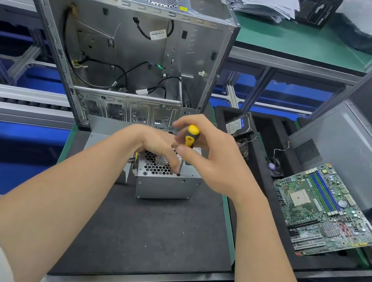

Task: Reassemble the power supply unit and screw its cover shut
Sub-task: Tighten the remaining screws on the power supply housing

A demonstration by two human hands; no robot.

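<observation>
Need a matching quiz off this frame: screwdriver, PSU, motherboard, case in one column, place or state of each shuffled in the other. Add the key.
1 screwdriver
2 PSU
3 motherboard
4 case

A tilted, in the black tray on the right
B lying on the dark mat
C open, standing behind the mat
D upright, tip on the PSU top

Pairs: 1-D, 2-B, 3-A, 4-C

We reach both forearms to the power supply unit. Our left hand rests on its top (fingers partly hidden behind our right thumb); our right hand, above its near right corner, grips the screwdriver upright.
</observation>
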